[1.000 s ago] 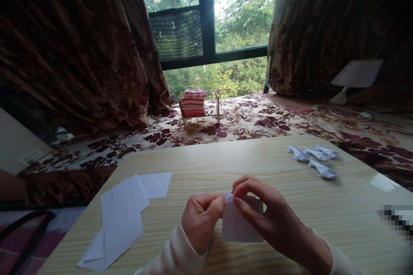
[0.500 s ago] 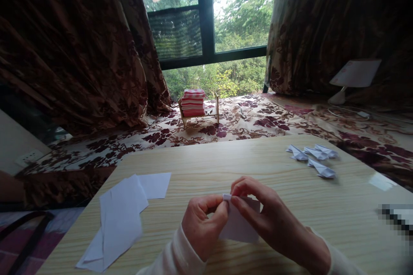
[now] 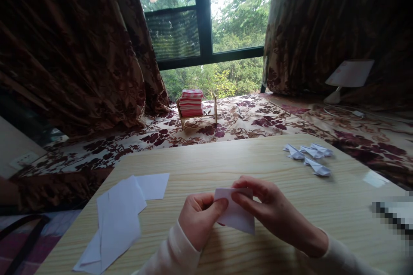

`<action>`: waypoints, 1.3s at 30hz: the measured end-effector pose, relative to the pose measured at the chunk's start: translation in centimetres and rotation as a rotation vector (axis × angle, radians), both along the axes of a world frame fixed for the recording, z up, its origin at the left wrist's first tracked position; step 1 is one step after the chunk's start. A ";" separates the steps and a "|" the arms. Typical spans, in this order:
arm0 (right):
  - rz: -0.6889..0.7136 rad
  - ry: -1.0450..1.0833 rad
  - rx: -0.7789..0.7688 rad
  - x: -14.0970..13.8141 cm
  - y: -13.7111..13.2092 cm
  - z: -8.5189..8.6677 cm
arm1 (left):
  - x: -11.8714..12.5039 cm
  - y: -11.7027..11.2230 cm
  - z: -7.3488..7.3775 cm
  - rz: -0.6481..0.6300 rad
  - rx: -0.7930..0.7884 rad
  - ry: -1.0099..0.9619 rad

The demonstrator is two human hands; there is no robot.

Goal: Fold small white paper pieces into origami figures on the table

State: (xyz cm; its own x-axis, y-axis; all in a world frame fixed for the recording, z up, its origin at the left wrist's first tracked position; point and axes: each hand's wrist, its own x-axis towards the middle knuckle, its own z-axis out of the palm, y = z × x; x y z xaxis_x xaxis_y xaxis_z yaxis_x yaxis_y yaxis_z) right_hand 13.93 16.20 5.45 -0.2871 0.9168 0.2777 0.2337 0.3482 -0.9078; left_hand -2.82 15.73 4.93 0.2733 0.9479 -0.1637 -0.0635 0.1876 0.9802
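Observation:
A small white sheet of paper [image 3: 239, 218] is held between both hands, a little above the wooden table. My left hand [image 3: 199, 219] pinches its left part, thumb on the near face. At the upper right edge, my right hand [image 3: 269, 206] grips it between thumb and fingers. The fingers behind the sheet are partly hidden. Left of my hands lies a loose stack of white paper sheets [image 3: 120, 223], overlapping at angles. Several folded white paper pieces [image 3: 318, 166] sit together at the table's far right.
The pale wooden table [image 3: 193, 163] borders a ledge with floral cloth [image 3: 258, 116]. On that ledge stand a small rack with folded pink-striped cloths [image 3: 191, 104] and a white lamp [image 3: 350, 73]. A pixelated object [image 3: 392, 215] lies at the right edge.
The paper has been turned, so a broader upper face shows where a narrow folded edge was pinched. Both hands keep hold of it. The view has shifted slightly.

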 end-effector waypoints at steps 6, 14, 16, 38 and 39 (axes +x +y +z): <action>0.001 -0.023 0.341 0.0 0.2 -0.2 | 0.0 0.1 -0.4 -0.057 -0.211 -0.094; 0.053 -0.089 0.498 0.1 0.2 -0.3 | -0.1 0.5 0.1 -0.004 -0.357 -0.287; 0.047 -0.104 0.503 0.2 0.2 -0.4 | -0.1 0.5 0.1 -0.013 -0.389 -0.324; 0.056 -0.158 0.544 0.5 0.3 0.1 | -0.6 0.7 0.1 0.010 -0.367 -0.430; 0.053 -0.154 0.549 0.5 0.3 0.2 | -0.6 0.6 0.1 0.012 -0.363 -0.435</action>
State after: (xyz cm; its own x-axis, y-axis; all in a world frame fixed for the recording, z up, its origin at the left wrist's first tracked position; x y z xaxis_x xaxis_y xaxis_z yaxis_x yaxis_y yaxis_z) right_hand 14.42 16.51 5.66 -0.4039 0.6330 0.6604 0.3183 0.7740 -0.5473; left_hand -3.39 16.37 5.05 0.3786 0.8550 -0.3544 -0.4515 0.5048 0.7357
